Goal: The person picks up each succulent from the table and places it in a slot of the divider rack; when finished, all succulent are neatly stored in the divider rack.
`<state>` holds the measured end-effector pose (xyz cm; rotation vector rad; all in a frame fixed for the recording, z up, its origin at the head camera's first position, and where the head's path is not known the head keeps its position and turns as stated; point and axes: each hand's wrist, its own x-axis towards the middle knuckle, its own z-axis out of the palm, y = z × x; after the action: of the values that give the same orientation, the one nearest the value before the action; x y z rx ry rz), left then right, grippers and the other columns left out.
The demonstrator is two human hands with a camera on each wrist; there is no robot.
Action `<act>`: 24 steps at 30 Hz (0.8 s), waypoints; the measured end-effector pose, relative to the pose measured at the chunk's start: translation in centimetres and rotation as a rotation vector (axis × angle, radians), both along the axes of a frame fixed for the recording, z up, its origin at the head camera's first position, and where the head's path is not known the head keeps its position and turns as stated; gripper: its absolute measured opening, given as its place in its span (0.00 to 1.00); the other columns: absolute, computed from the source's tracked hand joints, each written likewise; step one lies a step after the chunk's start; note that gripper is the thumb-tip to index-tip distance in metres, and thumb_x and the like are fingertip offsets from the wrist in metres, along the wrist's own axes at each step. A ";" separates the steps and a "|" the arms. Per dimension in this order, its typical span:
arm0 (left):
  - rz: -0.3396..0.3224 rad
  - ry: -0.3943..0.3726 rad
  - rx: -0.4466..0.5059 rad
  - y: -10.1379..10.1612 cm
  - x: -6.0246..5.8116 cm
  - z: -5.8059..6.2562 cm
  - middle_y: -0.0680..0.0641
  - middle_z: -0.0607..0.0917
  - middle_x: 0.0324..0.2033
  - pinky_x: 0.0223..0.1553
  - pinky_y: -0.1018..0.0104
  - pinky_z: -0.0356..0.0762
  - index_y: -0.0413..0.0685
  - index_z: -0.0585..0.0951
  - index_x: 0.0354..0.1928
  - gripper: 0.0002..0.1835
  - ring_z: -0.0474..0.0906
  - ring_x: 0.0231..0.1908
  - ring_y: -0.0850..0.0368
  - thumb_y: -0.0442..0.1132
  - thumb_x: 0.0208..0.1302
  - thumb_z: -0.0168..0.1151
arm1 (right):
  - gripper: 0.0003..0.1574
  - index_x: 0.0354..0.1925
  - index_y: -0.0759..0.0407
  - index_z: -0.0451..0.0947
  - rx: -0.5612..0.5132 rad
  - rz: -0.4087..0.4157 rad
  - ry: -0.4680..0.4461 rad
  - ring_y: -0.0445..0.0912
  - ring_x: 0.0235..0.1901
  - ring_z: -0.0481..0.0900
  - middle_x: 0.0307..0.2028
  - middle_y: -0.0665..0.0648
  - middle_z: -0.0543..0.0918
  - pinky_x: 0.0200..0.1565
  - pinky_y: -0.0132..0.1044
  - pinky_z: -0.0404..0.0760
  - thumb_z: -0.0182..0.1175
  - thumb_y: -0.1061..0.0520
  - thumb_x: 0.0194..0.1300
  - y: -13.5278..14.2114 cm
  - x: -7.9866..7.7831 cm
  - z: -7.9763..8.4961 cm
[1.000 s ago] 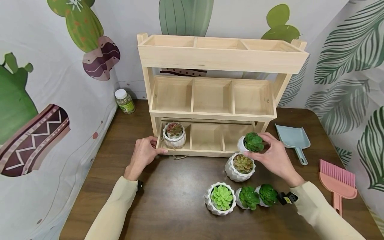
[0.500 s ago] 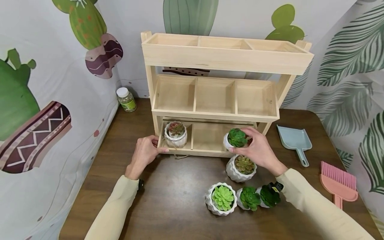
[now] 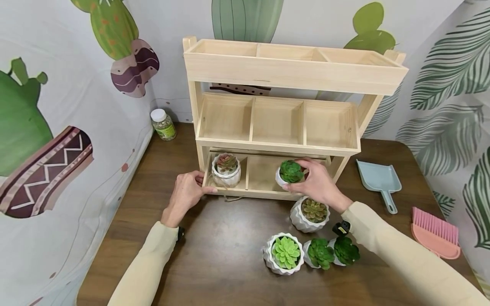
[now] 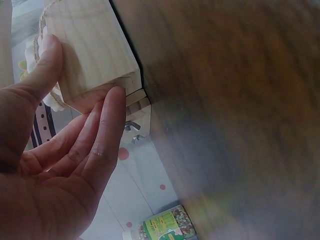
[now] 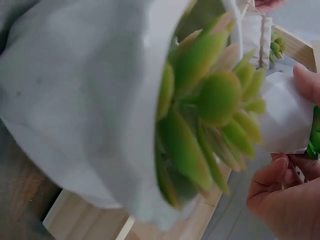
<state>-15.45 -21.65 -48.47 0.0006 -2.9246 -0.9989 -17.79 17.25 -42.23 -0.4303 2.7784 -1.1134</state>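
Note:
A tiered wooden shelf with divided trays stands at the back of the table. My left hand grips the left front corner of its lowest tray; in the left wrist view the thumb lies on the front board and the fingers against the end. My right hand pinches a small potted succulent, dark green in a white pot, over the middle of that tray. A white pot with a reddish succulent sits in the left compartment. Below my right hand stands a white pot with a yellowish-green succulent.
Nearer on the table are a bright green potted succulent and two small dark green ones. At right lie a blue dustpan and a pink brush. A jar with a white lid stands at back left.
My right hand has carried the small potted succulent leftward, from the right side of the lowest tray to over its middle compartment. The left hand keeps its grip on the corner.

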 end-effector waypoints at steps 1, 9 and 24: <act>0.001 0.000 0.000 0.0 0.0 0.0 0.42 0.95 0.36 0.46 0.49 0.86 0.39 0.91 0.47 0.29 0.92 0.39 0.47 0.51 0.49 0.90 | 0.42 0.64 0.66 0.83 0.005 0.005 -0.004 0.62 0.58 0.86 0.59 0.67 0.88 0.63 0.63 0.81 0.85 0.50 0.56 -0.2 -0.2 -0.1; 0.005 -0.005 0.022 0.0 0.0 0.0 0.42 0.95 0.35 0.44 0.51 0.85 0.39 0.91 0.47 0.28 0.91 0.37 0.49 0.50 0.50 0.89 | 0.44 0.66 0.63 0.82 0.006 0.029 -0.091 0.62 0.57 0.87 0.58 0.66 0.89 0.64 0.61 0.82 0.84 0.49 0.56 -1.6 -1.6 -0.6; 0.011 -0.016 0.037 0.0 0.1 0.3 0.42 0.95 0.36 0.44 0.51 0.86 0.38 0.90 0.48 0.29 0.91 0.37 0.49 0.49 0.50 0.89 | 0.47 0.71 0.65 0.78 0.036 0.068 -0.159 0.66 0.63 0.84 0.65 0.70 0.85 0.71 0.65 0.77 0.83 0.54 0.57 -3.0 -2.8 -0.8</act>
<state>-15.34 -21.60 -48.21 0.0263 -2.9168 -1.0561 -20.59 14.25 -43.00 -0.4102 2.6212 -1.0331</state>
